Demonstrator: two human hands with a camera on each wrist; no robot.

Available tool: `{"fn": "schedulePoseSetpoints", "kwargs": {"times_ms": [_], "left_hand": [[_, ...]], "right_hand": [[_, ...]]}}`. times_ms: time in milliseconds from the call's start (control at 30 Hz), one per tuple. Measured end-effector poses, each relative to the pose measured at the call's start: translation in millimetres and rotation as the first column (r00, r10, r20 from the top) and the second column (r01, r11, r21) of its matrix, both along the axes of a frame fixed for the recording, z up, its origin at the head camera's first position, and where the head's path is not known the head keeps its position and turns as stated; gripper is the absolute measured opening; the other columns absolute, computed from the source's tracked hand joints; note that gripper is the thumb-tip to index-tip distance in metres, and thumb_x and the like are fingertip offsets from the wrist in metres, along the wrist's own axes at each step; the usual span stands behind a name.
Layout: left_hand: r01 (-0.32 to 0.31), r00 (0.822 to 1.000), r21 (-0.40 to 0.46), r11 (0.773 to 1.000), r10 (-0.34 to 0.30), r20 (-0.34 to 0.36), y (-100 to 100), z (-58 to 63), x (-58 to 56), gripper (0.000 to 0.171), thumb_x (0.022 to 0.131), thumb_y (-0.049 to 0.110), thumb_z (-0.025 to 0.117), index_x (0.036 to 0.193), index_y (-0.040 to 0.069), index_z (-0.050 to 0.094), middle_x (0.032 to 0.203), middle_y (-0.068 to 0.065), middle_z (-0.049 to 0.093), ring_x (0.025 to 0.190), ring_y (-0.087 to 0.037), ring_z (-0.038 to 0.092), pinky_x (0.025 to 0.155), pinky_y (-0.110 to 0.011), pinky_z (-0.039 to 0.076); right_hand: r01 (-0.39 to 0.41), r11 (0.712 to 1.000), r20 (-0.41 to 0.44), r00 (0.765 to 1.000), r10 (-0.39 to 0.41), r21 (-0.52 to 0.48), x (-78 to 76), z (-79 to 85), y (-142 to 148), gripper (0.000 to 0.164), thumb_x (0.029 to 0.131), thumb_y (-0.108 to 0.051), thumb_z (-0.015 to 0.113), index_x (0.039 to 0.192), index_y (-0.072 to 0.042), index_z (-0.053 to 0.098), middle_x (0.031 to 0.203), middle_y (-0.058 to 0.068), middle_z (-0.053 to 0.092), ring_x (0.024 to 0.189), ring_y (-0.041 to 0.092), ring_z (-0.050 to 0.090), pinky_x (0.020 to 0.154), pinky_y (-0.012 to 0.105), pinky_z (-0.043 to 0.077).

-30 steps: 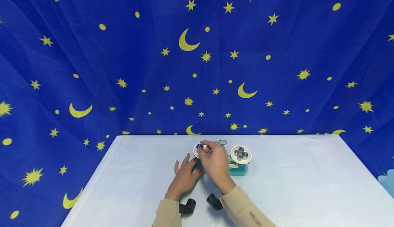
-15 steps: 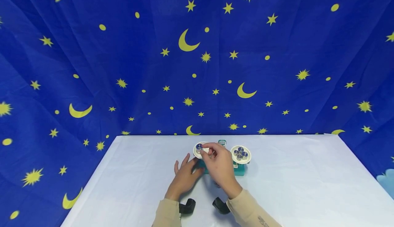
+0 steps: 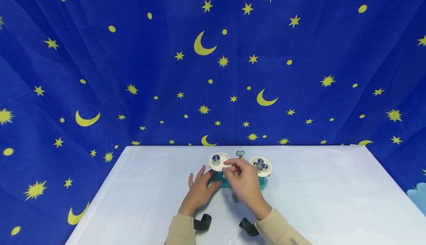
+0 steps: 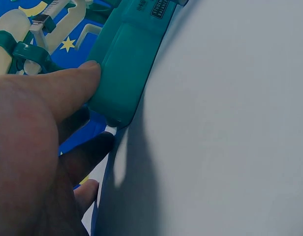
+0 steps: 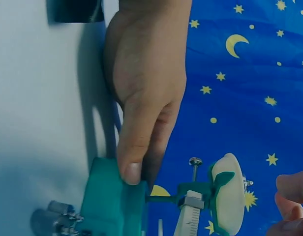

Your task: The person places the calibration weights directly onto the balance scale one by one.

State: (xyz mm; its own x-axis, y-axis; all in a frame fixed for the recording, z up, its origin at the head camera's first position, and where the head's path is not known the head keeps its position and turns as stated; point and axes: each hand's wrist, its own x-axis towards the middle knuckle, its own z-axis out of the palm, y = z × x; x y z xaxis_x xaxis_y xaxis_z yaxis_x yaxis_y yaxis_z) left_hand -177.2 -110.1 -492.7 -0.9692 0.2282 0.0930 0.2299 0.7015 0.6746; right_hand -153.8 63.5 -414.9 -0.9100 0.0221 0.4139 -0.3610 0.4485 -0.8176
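My left hand (image 3: pixel 199 193) grips the left end of a balance scale's green base (image 3: pixel 223 180), thumb on its near face in the left wrist view and fingers partly hidden behind. One small metal weight (image 3: pixel 216 159) with a blue-looking top stands in the left white pan (image 3: pixel 222 156). Just right of that pan, above the scale's middle, is my right hand (image 3: pixel 247 184), thumb and forefinger apart, holding nothing. Several similar weights (image 3: pixel 260 162) sit together in the right pan (image 3: pixel 267 172), whose near left edge the right hand partly covers.
More metal weights (image 3: pixel 235 197) lie on the white table (image 3: pixel 319 197) in front of the base. Black curved pieces (image 3: pixel 249 227) stick out by both wrists. A blue star-patterned cloth (image 3: pixel 299 89) hangs behind the table's far edge.
My right hand has let go of the weight in the left pan and drawn back to the right. The weight stays there. My left hand keeps its place on the base.
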Motion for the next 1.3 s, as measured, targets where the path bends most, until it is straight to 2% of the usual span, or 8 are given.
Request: {"fn": "schedulePoseSetpoints", "kwargs": {"times_ms": [667,900,1300], "left_hand": [[-0.006,1.000,0.020,1.000,0.006,0.007,0,-1.4,-1.0,0.056,0.099,0.038,0.061,0.144,0.008,0.054,0.147,-0.009,0.055,0.149,-0.040,0.026,0.115,-0.069,-0.004],[-0.007,1.000,0.016,1.000,0.007,-0.004,0,-3.4,-1.3,0.055,0.099,0.039,0.061,0.144,0.008,0.055,0.146,-0.009,0.056,0.148,-0.040,0.026,0.115,-0.069,-0.004],[0.004,1.000,0.005,1.000,-0.004,-0.018,-1,-3.1,-0.2,0.058,0.098,0.042,0.061,0.143,0.005,0.055,0.145,-0.012,0.056,0.148,-0.041,0.027,0.114,-0.071,-0.002]], "right_hand": [[-0.073,0.993,0.129,0.988,0.085,-0.097,8.3,-28.3,21,0.011,0.083,-0.002,0.077,0.092,-0.009,0.076,0.068,-0.005,0.053,0.054,0.005,0.043,0.048,0.019,0.037],[-0.089,0.984,0.210,0.970,0.121,-0.154,11.6,-36.9,28,0.010,0.084,-0.003,0.078,0.093,-0.004,0.075,0.069,-0.003,0.054,0.056,0.005,0.045,0.049,0.018,0.038],[-0.098,0.983,0.342,0.928,0.147,-0.156,17.5,-45.0,33,0.013,0.084,-0.005,0.077,0.096,-0.002,0.075,0.070,-0.001,0.055,0.057,0.007,0.045,0.050,0.018,0.037]]}}
